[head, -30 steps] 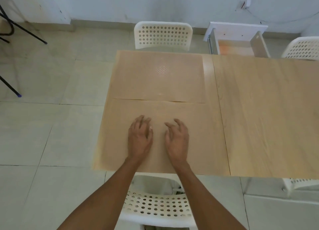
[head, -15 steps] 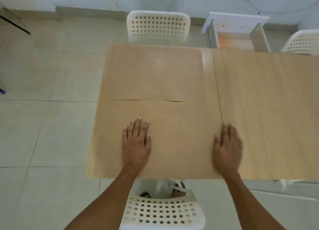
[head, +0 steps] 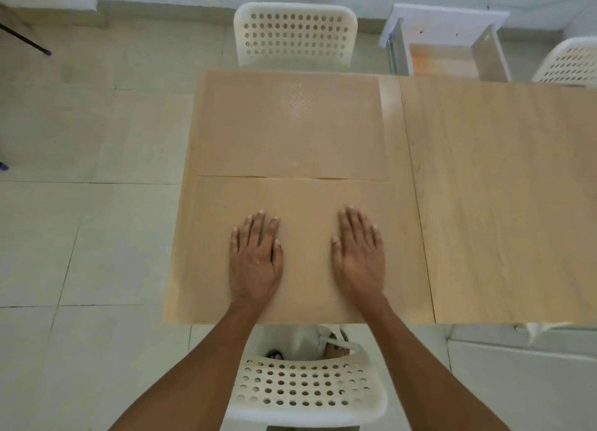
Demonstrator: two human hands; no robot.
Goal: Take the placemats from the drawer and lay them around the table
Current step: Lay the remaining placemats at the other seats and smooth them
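Change noted: half a second earlier the right hand (head: 359,256) lay at the near placemat's right edge; it has since slid inward, so both hands now rest close together on the mat's middle. The left hand (head: 256,259) has barely shifted. Judged: a smoothing pass is ending and this mat is placed.

Right hand: flat, fingers straight and together, pressing the mat, holding nothing.
Left hand: the same, palm down, fingers slightly spread.

Near placemat (head: 297,249): thin tan rectangular sheet, matte, lying flat at the near left end of the table (head: 500,188), its front edge at the table's edge.
Far placemat (head: 287,127): same tan sheet, directly beyond the first, their edges meeting or slightly overlapping; a patch of fine dotted texture shows near its middle, possibly a reflection.
Table: pale wood-grain top, smooth, with a straight seam.
Drawer (head: 449,52): white, open, beyond the table; contents unclear.
Chairs (head: 295,34): white plastic, perforated.

Right half of the table still bare.
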